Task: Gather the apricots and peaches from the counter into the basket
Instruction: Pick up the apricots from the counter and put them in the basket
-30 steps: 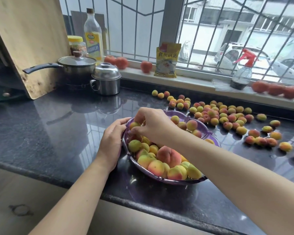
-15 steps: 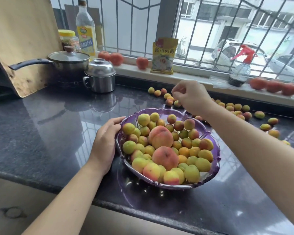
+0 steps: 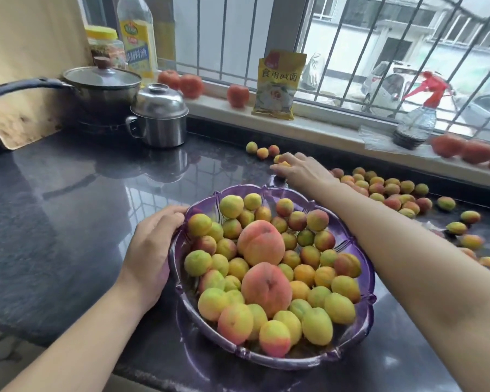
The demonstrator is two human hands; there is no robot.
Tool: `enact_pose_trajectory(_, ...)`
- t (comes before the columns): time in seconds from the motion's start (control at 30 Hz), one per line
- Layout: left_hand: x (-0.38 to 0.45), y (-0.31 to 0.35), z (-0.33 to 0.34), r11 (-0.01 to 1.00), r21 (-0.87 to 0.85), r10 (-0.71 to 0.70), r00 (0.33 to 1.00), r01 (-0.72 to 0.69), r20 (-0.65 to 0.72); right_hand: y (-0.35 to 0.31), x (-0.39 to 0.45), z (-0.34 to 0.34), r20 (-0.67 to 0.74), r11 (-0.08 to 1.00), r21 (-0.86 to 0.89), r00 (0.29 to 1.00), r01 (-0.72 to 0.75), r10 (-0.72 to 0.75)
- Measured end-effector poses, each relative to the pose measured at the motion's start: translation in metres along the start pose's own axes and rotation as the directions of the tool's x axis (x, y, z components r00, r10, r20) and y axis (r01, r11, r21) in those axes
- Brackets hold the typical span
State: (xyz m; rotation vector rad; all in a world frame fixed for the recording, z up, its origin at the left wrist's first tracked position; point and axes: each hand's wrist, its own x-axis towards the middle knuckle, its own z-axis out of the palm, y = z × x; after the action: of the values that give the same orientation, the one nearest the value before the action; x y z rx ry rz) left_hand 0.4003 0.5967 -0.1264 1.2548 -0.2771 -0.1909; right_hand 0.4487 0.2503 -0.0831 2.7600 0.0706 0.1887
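Note:
A purple plastic basket (image 3: pixel 369 306) stands on the dark counter, heaped with several apricots (image 3: pixel 338 308) and two large peaches (image 3: pixel 262 246). My left hand (image 3: pixel 150 250) grips the basket's left rim. My right hand (image 3: pixel 303 171) reaches past the basket's far edge and lies on the counter, its fingers curled over an orange apricot (image 3: pixel 283 164). More loose apricots (image 3: pixel 393 190) lie scattered to the right under the windowsill, and three small apricots (image 3: pixel 262 151) sit just beyond my right hand's fingers.
A lidded steel pot (image 3: pixel 159 117) and a saucepan (image 3: pixel 102 86) stand at the back left, with an oil bottle (image 3: pixel 137 38) behind. Tomatoes (image 3: pixel 238 96), a yellow packet (image 3: pixel 279 86) and a spray bottle (image 3: pixel 416 120) sit on the windowsill.
My right hand has left the basket, swung over its far rim and come down on the loose apricots on the counter. The left hand stays on the rim.

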Motion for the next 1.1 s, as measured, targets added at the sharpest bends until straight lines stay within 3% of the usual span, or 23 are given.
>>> enact_pose_trajectory(0.13,-0.001,-0.001,-0.002,1.000,0.013,0.009,1.000,-0.009,-0.012,0.003,0.006,0.009,0.007,0.995,-0.082,0.998,0.062,-0.062)
enact_pose_trajectory(0.33,-0.003,0.002,0.001,1.000,0.019,0.017,1.000,-0.017,-0.013,0.003,0.000,0.005,-0.126,0.987,-0.105,0.983,0.122,-0.135)
enact_pose_trajectory(0.4,-0.003,0.004,0.001,1.000,0.005,0.014,1.000,-0.014,-0.009,0.001,-0.006,0.000,-0.182,0.997,0.013,0.980,0.081,-0.077)
enact_pose_trajectory(0.47,-0.004,0.006,0.003,1.000,-0.007,0.007,1.000,-0.007,-0.005,-0.002,-0.018,-0.010,-0.237,0.970,0.241,0.968,-0.020,0.079)
enact_pose_trajectory(0.6,-0.008,0.011,0.007,1.000,-0.003,0.018,1.000,-0.018,-0.010,-0.008,-0.054,-0.043,-0.201,0.752,0.634,0.901,-0.180,0.385)
enact_pose_trajectory(0.73,-0.010,0.013,0.007,0.999,0.046,0.018,0.999,-0.016,-0.028,-0.018,-0.097,-0.083,-0.157,0.548,0.814,0.837,-0.190,0.524)
enact_pose_trajectory(0.83,-0.011,0.013,0.007,0.998,0.056,0.016,0.999,-0.014,-0.029,-0.036,-0.123,-0.111,-0.078,0.467,0.871,0.895,-0.153,0.439)
enact_pose_trajectory(0.93,-0.011,0.014,0.006,0.999,0.047,-0.003,1.000,0.004,-0.029,-0.059,-0.138,-0.126,-0.076,0.583,0.804,0.952,-0.118,0.297)
enact_pose_trajectory(1.1,-0.013,0.016,0.006,0.994,0.106,0.011,1.000,-0.009,-0.018,-0.088,-0.160,-0.134,-0.048,0.669,0.742,0.991,-0.050,0.127)
